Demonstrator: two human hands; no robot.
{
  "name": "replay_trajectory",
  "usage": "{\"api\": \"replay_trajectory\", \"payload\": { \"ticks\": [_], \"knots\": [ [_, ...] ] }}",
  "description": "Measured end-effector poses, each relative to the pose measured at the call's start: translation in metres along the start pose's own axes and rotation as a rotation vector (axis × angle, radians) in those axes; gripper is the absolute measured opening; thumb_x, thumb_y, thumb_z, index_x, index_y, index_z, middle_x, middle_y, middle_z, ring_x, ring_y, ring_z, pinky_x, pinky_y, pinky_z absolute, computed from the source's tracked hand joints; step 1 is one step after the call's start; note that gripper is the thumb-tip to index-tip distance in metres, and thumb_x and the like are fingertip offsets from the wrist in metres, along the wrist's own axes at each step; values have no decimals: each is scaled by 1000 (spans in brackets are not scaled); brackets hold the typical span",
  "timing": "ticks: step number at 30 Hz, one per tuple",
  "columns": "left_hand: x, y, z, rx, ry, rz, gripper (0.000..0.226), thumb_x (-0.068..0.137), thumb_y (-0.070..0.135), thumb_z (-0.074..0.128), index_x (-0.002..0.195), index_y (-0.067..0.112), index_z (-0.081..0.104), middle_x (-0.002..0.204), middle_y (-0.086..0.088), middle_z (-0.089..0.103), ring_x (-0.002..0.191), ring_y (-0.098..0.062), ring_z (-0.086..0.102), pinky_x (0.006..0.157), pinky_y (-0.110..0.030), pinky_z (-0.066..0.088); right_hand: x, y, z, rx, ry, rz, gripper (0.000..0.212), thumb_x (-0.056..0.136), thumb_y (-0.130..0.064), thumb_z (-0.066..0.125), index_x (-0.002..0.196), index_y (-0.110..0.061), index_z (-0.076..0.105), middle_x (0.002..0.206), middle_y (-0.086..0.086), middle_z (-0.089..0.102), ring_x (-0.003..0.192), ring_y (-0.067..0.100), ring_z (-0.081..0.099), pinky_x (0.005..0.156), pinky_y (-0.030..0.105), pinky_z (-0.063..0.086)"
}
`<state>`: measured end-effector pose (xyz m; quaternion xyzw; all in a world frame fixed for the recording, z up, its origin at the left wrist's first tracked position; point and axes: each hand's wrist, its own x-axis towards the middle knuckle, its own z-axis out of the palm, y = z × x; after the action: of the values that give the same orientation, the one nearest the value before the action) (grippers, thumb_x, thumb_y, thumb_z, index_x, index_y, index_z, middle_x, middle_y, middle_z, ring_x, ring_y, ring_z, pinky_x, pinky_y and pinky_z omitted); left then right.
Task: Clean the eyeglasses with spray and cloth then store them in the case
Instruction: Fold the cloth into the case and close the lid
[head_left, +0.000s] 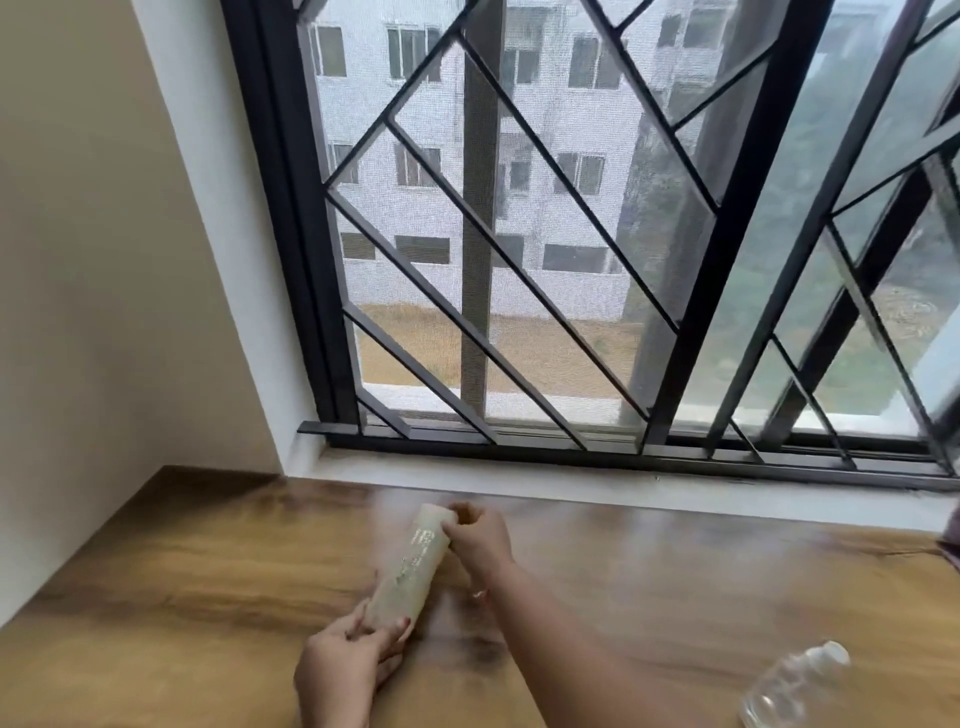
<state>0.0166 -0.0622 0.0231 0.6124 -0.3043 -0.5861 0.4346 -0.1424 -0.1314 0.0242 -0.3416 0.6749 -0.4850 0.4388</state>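
A long beige eyeglass case (413, 569) with pale lettering lies at a slant on the wooden table (156, 597), shut as far as I can see. My left hand (348, 667) grips its near end. My right hand (475, 535) holds its far end, fingers curled around the edge. A clear spray bottle (795, 686) lies on its side at the lower right, apart from both hands. No eyeglasses and no cloth are in view.
A white sill (571, 486) runs along the table's far edge below a large window with a black metal grille (519, 260). A beige wall (78, 312) closes the left side. A dark object (953, 540) is cut off at the right edge.
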Motion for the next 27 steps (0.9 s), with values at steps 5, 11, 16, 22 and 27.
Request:
{"api": "replay_trajectory", "payload": {
  "ticks": [5, 11, 16, 22, 27],
  "knots": [
    [-2, -4, -5, 58, 52, 2, 50, 59, -9, 81, 106, -4, 65, 68, -21, 70, 46, -24, 65, 42, -26, 55, -1, 8, 13, -50, -2, 52, 26, 80, -10, 66, 106, -6, 66, 101, 8, 67, 96, 18, 62, 93, 34, 50],
    [2, -16, -10, 109, 60, -33, 48, 55, -7, 84, 101, 0, 68, 65, -20, 70, 52, -30, 68, 58, -42, 59, 0, 20, 24, -94, -42, 62, 34, 84, -11, 61, 119, -8, 61, 116, 9, 65, 108, 21, 60, 98, 40, 46],
    [8, -25, -13, 154, 64, -46, 51, 56, 0, 86, 104, 6, 70, 63, -17, 71, 57, -30, 70, 65, -47, 58, -17, 10, 20, -168, -41, 15, 40, 89, -11, 56, 128, -5, 52, 127, 6, 59, 114, 13, 54, 94, 17, 36],
    [9, -23, -19, 280, 18, -47, 59, 47, 18, 90, 103, 15, 71, 53, -12, 67, 44, -20, 62, 54, -32, 56, -39, -12, 10, -220, 9, -34, 44, 91, -17, 54, 131, 0, 47, 132, 13, 55, 120, 20, 52, 87, 17, 37],
    [-35, 23, -5, 511, 254, 255, 53, 52, 45, 87, 94, 15, 75, 63, -5, 66, 64, -24, 60, 62, -26, 41, -92, -51, -49, -289, 242, -287, 53, 83, -14, 64, 133, -8, 48, 128, 10, 57, 113, 20, 57, 85, 15, 40]
  ]
}}
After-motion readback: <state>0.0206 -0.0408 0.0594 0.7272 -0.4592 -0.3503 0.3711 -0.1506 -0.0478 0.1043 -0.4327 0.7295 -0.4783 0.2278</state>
